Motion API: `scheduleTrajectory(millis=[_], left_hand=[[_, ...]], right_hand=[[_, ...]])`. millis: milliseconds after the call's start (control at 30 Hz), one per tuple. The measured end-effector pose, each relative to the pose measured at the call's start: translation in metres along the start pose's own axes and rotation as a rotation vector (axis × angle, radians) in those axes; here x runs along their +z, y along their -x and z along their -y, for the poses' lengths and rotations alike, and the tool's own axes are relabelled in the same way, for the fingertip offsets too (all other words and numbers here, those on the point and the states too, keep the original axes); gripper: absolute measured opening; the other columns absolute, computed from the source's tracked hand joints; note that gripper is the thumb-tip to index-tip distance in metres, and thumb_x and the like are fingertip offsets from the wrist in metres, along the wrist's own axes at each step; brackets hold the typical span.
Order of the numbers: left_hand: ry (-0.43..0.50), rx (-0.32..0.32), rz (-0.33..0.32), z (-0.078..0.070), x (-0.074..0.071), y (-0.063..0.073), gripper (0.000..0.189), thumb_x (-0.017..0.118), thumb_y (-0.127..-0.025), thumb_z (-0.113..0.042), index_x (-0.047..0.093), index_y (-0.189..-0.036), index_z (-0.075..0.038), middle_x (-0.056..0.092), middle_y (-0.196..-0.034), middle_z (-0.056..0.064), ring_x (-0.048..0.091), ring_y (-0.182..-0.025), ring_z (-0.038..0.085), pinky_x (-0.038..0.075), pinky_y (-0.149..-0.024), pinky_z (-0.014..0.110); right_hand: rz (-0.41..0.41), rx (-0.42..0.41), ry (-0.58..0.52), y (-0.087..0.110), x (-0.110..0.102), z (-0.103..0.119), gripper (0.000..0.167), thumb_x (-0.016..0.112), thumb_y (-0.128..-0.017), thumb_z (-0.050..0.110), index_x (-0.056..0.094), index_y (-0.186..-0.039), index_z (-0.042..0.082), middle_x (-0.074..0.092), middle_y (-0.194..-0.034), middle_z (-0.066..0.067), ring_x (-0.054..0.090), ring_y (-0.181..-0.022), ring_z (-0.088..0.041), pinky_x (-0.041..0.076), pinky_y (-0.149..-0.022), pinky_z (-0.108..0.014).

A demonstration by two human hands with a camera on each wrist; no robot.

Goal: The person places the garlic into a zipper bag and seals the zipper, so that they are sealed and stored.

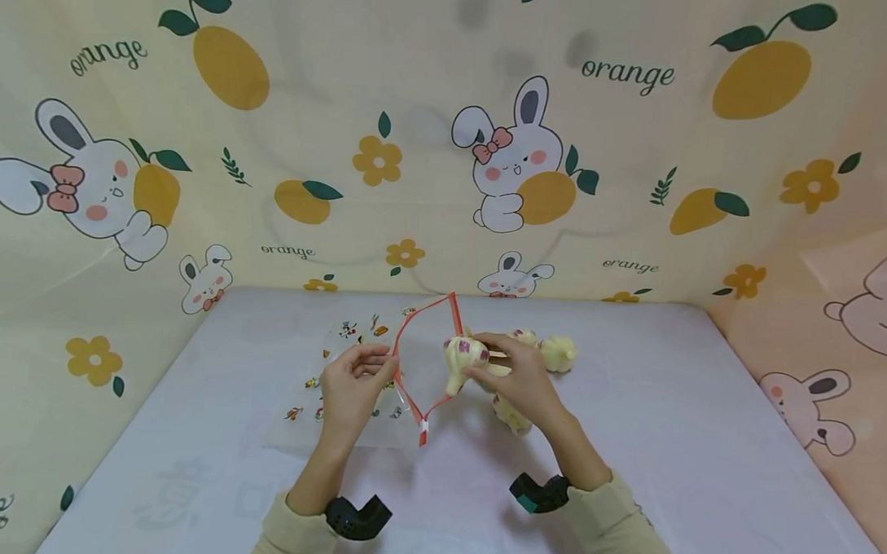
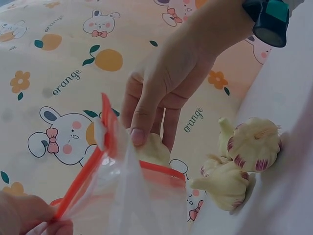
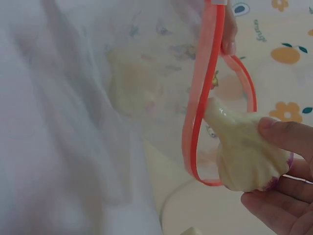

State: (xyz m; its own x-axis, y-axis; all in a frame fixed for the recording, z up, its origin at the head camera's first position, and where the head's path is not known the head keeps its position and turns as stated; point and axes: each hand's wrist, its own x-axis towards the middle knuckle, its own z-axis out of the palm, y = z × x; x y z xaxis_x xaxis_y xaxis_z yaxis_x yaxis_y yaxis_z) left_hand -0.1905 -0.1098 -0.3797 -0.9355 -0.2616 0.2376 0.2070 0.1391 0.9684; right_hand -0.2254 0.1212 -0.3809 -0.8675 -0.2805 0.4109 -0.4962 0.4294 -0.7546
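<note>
Right hand (image 1: 516, 377): thumb and fingers grip a purple-flecked garlic bulb (image 1: 463, 359) round its swollen body, neck left free, as I watch from afar.
Bulb's place: at the right side of the bag's open mouth, its neck toward the red rim; whether they touch, I cannot tell.
Bulb's handling: I judge it light and firm, its glossy skin a little slippery.
Best hold: I favor the fat middle, thumb opposite fingers; the narrow neck looks likelier to twist or snap.
Left hand (image 1: 355, 392): thumb and fingers pinch the left part of the red rim (image 1: 418, 412).
Printed bag (image 1: 390, 434): clear, thin and floppy; I would handle it by the stiffer-looking rim, since the film should crumple. A pale shape shows through it, inside or behind, I cannot say.
Loose bulbs: one lies far right (image 1: 558, 353), another nearer (image 1: 510, 414), more partly hidden by the right hand.
Outermost: a white table (image 1: 665, 448) meets a rabbit-and-orange sheet (image 1: 432, 171).
</note>
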Motion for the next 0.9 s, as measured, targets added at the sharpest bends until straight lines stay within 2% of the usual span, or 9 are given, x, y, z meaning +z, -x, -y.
scheduleTrajectory(millis=[233, 400, 700, 900], left_hand=[[0.013, 0.029, -0.016, -0.001, 0.000, 0.001, 0.019, 0.073, -0.080, 0.001, 0.068, -0.098, 0.007, 0.069, -0.090, 0.029, 0.062, -0.066, -0.005, 0.053, -0.060, 0.009], [0.019, 0.055, -0.028, -0.004, -0.002, 0.001, 0.020, 0.073, -0.081, 0.000, 0.068, -0.100, 0.007, 0.068, -0.093, 0.027, 0.062, -0.068, -0.005, 0.053, -0.062, 0.008], [0.015, 0.051, -0.052, -0.007, -0.003, 0.001, 0.021, 0.073, -0.082, -0.002, 0.069, -0.100, 0.006, 0.068, -0.092, 0.027, 0.061, -0.067, -0.005, 0.053, -0.062, 0.008], [0.035, 0.053, -0.076, -0.006, -0.003, 0.000, 0.019, 0.073, -0.080, 0.001, 0.069, -0.098, 0.007, 0.068, -0.090, 0.027, 0.061, -0.066, -0.004, 0.052, -0.061, 0.008]], right_hand=[[0.025, 0.005, -0.039, -0.001, 0.006, 0.002, 0.047, 0.080, -0.077, 0.010, 0.064, -0.119, -0.002, 0.068, -0.116, -0.020, 0.067, -0.104, -0.032, 0.060, -0.087, -0.036], [0.048, 0.005, -0.037, -0.001, 0.010, 0.003, 0.047, 0.079, -0.077, 0.011, 0.064, -0.120, 0.000, 0.068, -0.117, -0.019, 0.067, -0.106, -0.031, 0.060, -0.087, -0.033], [0.084, 0.026, -0.031, -0.001, 0.017, 0.005, 0.050, 0.078, -0.079, 0.013, 0.061, -0.124, -0.002, 0.066, -0.122, -0.022, 0.070, -0.102, -0.034, 0.060, -0.085, -0.038], [0.118, 0.037, -0.017, -0.001, 0.019, 0.005, 0.050, 0.078, -0.079, 0.010, 0.060, -0.124, -0.003, 0.066, -0.122, -0.023, 0.070, -0.101, -0.035, 0.060, -0.085, -0.034]])
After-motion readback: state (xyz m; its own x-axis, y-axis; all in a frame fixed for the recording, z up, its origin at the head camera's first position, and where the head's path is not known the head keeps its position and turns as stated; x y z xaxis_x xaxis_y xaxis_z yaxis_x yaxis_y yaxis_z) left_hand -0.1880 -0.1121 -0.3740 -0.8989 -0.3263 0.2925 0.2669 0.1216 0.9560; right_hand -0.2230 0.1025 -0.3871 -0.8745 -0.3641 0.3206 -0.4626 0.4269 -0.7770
